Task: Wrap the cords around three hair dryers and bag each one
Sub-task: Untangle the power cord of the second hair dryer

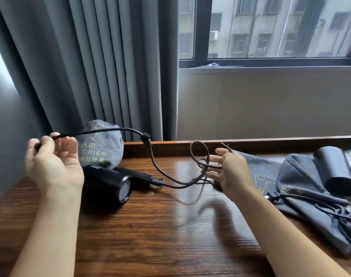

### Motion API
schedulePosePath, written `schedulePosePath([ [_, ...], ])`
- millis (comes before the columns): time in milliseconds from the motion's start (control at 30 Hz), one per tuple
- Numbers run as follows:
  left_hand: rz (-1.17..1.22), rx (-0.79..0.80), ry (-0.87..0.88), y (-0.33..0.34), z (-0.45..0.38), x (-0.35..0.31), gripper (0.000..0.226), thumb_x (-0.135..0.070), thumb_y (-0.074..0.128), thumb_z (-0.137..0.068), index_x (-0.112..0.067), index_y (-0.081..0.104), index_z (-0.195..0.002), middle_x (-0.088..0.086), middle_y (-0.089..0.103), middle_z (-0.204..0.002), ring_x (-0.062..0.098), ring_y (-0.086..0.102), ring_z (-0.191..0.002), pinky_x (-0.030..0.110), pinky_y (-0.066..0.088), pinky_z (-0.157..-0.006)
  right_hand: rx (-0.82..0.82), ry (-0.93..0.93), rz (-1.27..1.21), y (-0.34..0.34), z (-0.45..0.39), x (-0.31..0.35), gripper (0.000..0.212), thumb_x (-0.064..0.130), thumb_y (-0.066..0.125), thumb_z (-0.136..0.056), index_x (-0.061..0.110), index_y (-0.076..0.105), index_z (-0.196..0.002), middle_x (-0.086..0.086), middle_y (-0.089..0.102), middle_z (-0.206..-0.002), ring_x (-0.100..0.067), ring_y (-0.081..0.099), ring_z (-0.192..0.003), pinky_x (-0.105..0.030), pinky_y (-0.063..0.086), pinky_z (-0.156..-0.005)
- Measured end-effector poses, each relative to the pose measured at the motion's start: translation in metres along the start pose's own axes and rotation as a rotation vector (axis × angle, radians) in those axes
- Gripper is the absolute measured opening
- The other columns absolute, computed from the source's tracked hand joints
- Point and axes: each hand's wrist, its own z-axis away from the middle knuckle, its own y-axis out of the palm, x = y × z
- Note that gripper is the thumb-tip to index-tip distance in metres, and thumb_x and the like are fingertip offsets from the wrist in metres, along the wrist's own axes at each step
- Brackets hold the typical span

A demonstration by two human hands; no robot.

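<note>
A wooden table [150,226] bears two hair dryers [108,182] [334,170] and grey bags [302,196].

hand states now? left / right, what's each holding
Left hand: pinches the plug end of the cord, fingers curled round it.
Right hand: fingers straight and spread, cord loops draped over them; no closed grip visible.

Black hair dryer [107,181], grey yellow-printed bag [100,144], brown woodgrain table [150,226].
</note>
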Motion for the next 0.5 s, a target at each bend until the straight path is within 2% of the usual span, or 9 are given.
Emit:
schedulePosePath([
  [33, -0.032, -0.004, -0.035, 0.001, 0.003, 0.004, 0.012, -0.003, 0.051, -0.103, -0.014, 0.052, -0.108, -0.003, 0.068, -0.073, 0.011, 0.064, -0.062, 0.027, 0.059, -0.071, 0.021, 0.007, 0.009, 0.002, 0.001, -0.002, 0.033, -0.002, 0.027, -0.098, 0.006, 0.054, -0.116, -0.020, 0.067, -0.093, -0.028, 0.072, -0.059, -0.043, 0.061, -0.060],
  [100, -0.086, -0.011, -0.084, 0.006, 0.009, 0.010, 0.035, -0.004, 0.051, -0.103, -0.007, 0.050, -0.138, -0.003, 0.069, -0.074, 0.014, 0.063, -0.061, 0.029, 0.059, -0.066, 0.061, 0.031, 0.002, 0.006, 0.004, -0.005, 0.033, -0.001, 0.026, -0.099, 0.007, 0.053, -0.116, -0.020, 0.067, -0.092, -0.028, 0.072, -0.058, -0.042, 0.059, -0.057],
  [133, -0.128, 0.018, -0.105, 0.009, 0.013, 0.011, 0.043, -0.005, 0.050, -0.104, -0.011, 0.047, -0.146, -0.002, 0.068, -0.075, 0.014, 0.062, -0.061, 0.029, 0.059, -0.064, 0.080, 0.044, -0.012, 0.007, 0.005, -0.006, 0.032, 0.000, 0.026, -0.100, 0.006, 0.053, -0.115, -0.019, 0.066, -0.089, -0.027, 0.070, -0.057, -0.039, 0.057, -0.055],
  [233, -0.386, 0.252, -0.183, 0.020, 0.035, 0.019, 0.032, -0.007, 0.045, -0.107, -0.022, 0.061, -0.131, -0.003, 0.064, -0.078, 0.011, 0.064, -0.058, 0.025, 0.059, -0.057, 0.165, 0.082, -0.084, 0.009, 0.008, -0.006, 0.027, 0.003, 0.030, -0.105, 0.002, 0.053, -0.118, -0.016, 0.061, -0.077, -0.021, 0.058, -0.051, -0.029, 0.047, -0.049],
  [333, -0.630, 0.489, -0.317, 0.026, 0.063, 0.035, 0.028, -0.004, 0.044, -0.107, -0.016, 0.068, -0.117, 0.002, 0.065, -0.085, 0.012, 0.067, -0.057, 0.027, 0.058, -0.052, 0.286, 0.121, -0.160, 0.010, 0.012, -0.005, 0.020, 0.007, 0.038, -0.106, 0.002, 0.057, -0.113, -0.010, 0.057, -0.073, -0.016, 0.049, -0.052, -0.022, 0.043, -0.046],
  [433, -0.839, 0.598, -0.359, 0.027, 0.089, 0.050, 0.023, -0.006, 0.048, -0.108, -0.010, 0.070, -0.111, 0.012, 0.068, -0.095, 0.016, 0.069, -0.063, 0.030, 0.059, -0.053, 0.382, 0.121, -0.201, 0.010, 0.015, -0.004, 0.014, 0.008, 0.046, -0.104, 0.007, 0.060, -0.101, -0.006, 0.054, -0.073, -0.015, 0.047, -0.057, -0.019, 0.042, -0.048],
  [500, -0.920, 0.658, -0.359, 0.026, 0.100, 0.057, 0.021, -0.013, 0.049, -0.109, -0.013, 0.068, -0.115, 0.014, 0.070, -0.099, 0.019, 0.071, -0.069, 0.032, 0.060, -0.055, 0.442, 0.118, -0.227, 0.010, 0.018, -0.003, 0.012, 0.008, 0.050, -0.101, 0.010, 0.061, -0.096, -0.006, 0.054, -0.073, -0.016, 0.047, -0.060, -0.021, 0.040, -0.052],
])
